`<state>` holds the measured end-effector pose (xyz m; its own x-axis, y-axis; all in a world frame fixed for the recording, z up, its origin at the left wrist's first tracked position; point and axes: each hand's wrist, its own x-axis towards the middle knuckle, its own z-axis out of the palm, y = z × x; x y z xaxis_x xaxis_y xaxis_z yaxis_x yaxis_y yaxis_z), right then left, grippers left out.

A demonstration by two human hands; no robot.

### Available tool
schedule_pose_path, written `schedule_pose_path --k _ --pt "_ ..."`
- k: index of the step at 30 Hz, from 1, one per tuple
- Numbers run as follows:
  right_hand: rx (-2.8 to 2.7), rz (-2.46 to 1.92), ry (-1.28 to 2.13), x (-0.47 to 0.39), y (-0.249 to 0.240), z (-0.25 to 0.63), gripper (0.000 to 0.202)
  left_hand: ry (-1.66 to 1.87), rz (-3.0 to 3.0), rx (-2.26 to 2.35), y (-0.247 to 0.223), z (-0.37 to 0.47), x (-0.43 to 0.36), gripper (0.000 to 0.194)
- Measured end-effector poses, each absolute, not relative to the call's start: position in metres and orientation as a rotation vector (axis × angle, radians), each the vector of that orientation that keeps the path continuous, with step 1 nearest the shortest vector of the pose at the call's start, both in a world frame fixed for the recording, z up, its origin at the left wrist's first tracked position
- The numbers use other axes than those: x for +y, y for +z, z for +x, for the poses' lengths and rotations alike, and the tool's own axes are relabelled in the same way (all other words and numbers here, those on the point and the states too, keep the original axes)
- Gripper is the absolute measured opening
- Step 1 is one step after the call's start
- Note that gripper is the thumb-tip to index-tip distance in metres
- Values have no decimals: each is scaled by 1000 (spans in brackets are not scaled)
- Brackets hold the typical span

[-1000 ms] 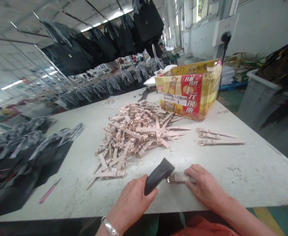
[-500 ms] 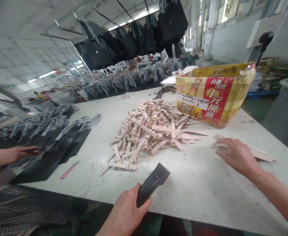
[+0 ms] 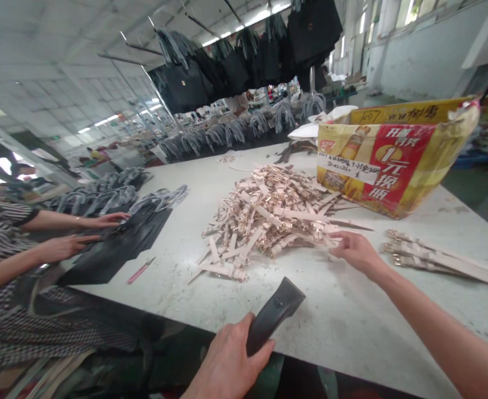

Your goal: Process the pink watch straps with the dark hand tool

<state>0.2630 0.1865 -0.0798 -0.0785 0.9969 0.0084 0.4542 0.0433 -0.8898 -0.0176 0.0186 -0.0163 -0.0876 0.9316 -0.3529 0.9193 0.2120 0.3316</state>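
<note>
My left hand (image 3: pixel 231 354) is wrapped round a black handheld tool (image 3: pixel 275 313) with a flared, blunt end, held over the table's near edge. What the tool is I cannot make out. A heap of pale pink straps (image 3: pixel 269 210) with gold buckles lies in the middle of the table. At the heap's right side, my right hand (image 3: pixel 356 252) pinches the end of one strap; its fingertips are slightly blurred. Right of that hand lies a small stack of the same straps (image 3: pixel 439 255), buckles at the left, tails pointing right.
A yellow and red cardboard box (image 3: pixel 394 166) stands behind the stack. Pink-handled snips (image 3: pixel 141 270) lie at the left. A co-worker's hands (image 3: pixel 71 246) rest by black bag pieces (image 3: pixel 123 244). Black bags (image 3: pixel 244 66) hang on a rack beyond the table (image 3: pixel 331 332).
My right hand has left the small stack and moved left to the heap. The view has turned slightly, and the co-worker's two hands and striped sleeve now show. My left hand keeps the tool.
</note>
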Motion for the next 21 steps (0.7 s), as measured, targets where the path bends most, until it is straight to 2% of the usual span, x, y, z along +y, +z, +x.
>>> schedule_pose_path --k 5,8,12,17,21 --pt "-1533 -1363 1339 148 -77 290 46 -21 1741 1981 -23 -16 20 36" --pt "-1622 -1374 1392 113 -88 310 41 -25 1766 1959 -24 -14 21 37" --pt "-1994 -1544 1044 77 -113 323 26 -56 1788 1939 -21 -9 22 35" --pt "-2222 -1578 500 64 -120 322 24 -131 1809 1916 -17 -5 21 32" --pt "-2246 -1434 394 69 -112 296 28 -191 1863 1904 -11 -1 24 33"
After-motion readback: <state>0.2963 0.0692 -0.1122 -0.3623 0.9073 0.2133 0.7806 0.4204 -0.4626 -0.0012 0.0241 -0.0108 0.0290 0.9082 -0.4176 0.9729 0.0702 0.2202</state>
